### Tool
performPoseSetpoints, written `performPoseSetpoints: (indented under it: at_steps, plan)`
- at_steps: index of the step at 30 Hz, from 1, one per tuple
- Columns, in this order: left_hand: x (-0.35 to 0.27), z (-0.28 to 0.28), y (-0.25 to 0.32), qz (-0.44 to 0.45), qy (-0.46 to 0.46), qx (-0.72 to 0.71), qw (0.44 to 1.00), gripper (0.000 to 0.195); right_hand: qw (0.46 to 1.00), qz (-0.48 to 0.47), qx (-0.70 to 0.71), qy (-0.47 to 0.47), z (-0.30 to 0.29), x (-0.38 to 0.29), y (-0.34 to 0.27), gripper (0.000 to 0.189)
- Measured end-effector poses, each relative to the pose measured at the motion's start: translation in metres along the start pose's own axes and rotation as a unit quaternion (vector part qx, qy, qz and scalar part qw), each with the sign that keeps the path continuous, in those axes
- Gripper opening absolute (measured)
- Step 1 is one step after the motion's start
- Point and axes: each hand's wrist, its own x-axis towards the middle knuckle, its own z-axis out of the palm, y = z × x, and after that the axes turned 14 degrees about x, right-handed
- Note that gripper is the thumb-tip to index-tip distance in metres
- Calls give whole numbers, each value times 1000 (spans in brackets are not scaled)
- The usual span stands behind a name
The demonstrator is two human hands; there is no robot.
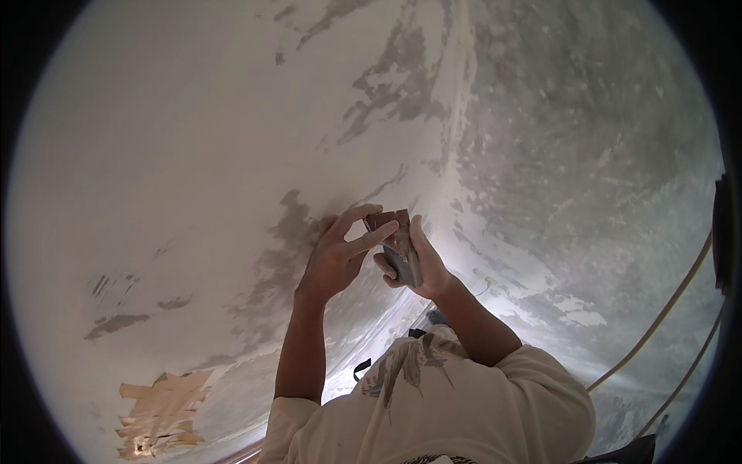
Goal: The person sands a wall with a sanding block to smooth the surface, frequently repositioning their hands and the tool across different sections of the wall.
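My right hand [430, 258] grips a grey sanding block [407, 268], its thumb along the right side and fingertips on the left side. A sheet of reddish-brown sandpaper [403, 232] lies folded over the upper end of the block. My left hand [342, 252] pinches the sandpaper's upper left edge, with one finger laid across its face. Pale dust coats the fingers of both hands. Around them spreads a plastered surface [191, 145], white with grey patches.
A seam [461, 116] runs down between the white plaster and a greyer plastered surface [579, 116]. Overlapping strips of tan tape or paper [165, 409] cover a spot at the lower left. Two brown cords or hoses [661, 319] hang at the right, near a dark object [722, 232].
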Motion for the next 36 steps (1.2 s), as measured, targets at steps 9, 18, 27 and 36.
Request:
performPoseSetpoints:
  at_steps: [9, 18, 27, 36]
  plan:
    - [0, 5, -2, 12, 3, 52, 999, 56, 998, -21, -60, -21, -13, 5, 9, 61]
    - [5, 13, 7, 4, 10, 166, 986, 52, 993, -86, -71, 49, -38, 14, 4, 53]
    - [-2, 38, -5, 34, 68, 289, 954, 52, 883, -263, -103, 376, -145, 91, -20, 71]
    - [-3, 49, -14, 54, 103, 358, 926, 34, 770, -400, -201, 454, -148, 158, 30, 56]
